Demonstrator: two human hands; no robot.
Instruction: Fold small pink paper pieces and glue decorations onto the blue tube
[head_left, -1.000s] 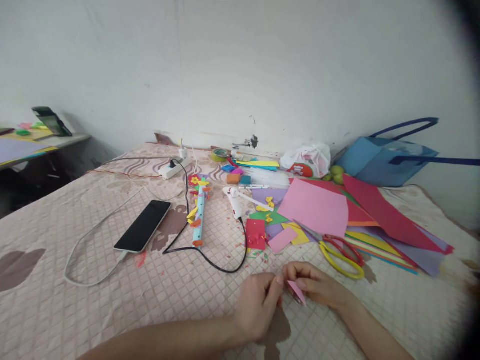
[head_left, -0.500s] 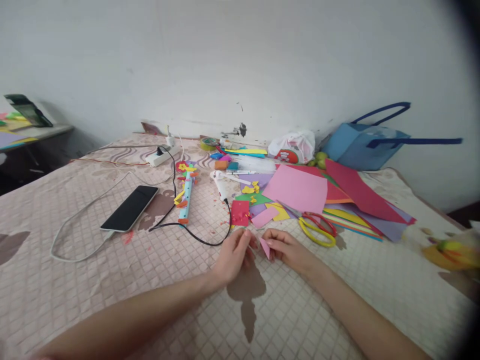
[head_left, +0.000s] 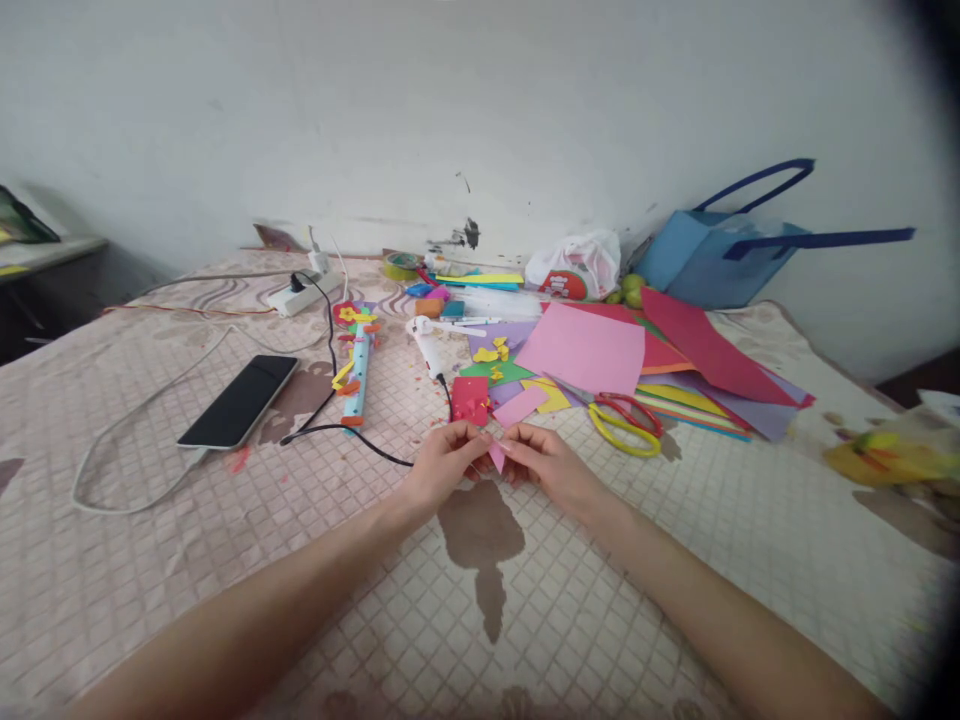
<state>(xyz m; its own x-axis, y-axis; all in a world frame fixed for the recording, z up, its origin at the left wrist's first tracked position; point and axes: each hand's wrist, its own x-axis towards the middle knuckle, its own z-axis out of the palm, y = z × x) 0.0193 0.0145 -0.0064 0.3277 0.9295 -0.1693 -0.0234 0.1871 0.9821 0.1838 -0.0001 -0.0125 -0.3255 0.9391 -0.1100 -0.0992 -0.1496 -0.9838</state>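
Between my hands is a small folded piece of pink paper [head_left: 498, 458], its pointed end hanging down. My right hand [head_left: 544, 458] pinches it between thumb and fingers. On the other side, my left hand [head_left: 450, 458] closes on its left edge, thumb and forefinger together. Just beyond the fingers lie a red paper square [head_left: 470, 398] with bits on it and a pink paper strip [head_left: 520, 405]. A white glue gun [head_left: 427, 350] stands farther back, its black cord running behind my left hand. Scissors [head_left: 626, 428] with red and yellow handles rest right of my right hand.
Sheets of coloured paper [head_left: 585, 350] spread at the right, before a blue bag [head_left: 712, 260]. A decorated light-blue strip [head_left: 358, 375] lies left of the glue gun. Farther left are a phone [head_left: 240, 402] on a white cable and a power strip [head_left: 300, 295]. A yellow bundle [head_left: 874, 458] sits far right.
My left hand has come together with my right at the pink paper and now grips it too. The whole view has shifted slightly, so the table things appear higher and farther left.
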